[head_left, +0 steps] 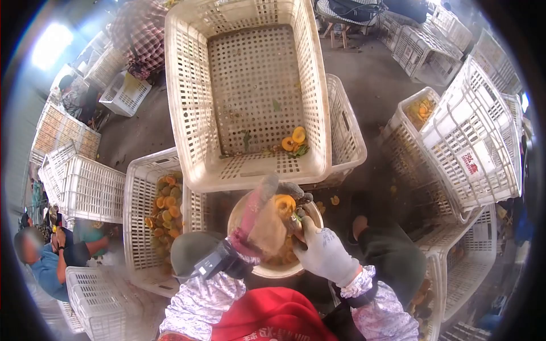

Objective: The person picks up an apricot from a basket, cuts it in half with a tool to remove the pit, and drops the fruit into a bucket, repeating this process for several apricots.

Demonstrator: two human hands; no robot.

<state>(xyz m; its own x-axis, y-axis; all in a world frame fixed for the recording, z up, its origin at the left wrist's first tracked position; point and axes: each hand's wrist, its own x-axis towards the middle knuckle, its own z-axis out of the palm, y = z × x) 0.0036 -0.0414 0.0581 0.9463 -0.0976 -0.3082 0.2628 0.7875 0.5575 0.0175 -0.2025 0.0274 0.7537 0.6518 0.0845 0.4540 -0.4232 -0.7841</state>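
Observation:
My left hand (259,216), in a dark-stained pinkish glove, reaches over a round pale bucket (232,224). Its fingers curl around an orange fruit piece (284,206). My right hand (324,250), in a whitish glove, is closed at the fruit's right side, pinching a small object with a bit of green that is too small to name. Below both hands, more orange pieces lie in the bucket. Just beyond it, a large white crate (259,181) holds a few cut orange fruits (294,139) and green leaf bits near its front right corner.
Left of the bucket, a white crate (136,210) contains many orange fruits (166,207). Tilted and stacked crates (469,148) stand at the right. A person in blue (48,267) sits at far left; another in checked clothing (139,34) is at the upper left.

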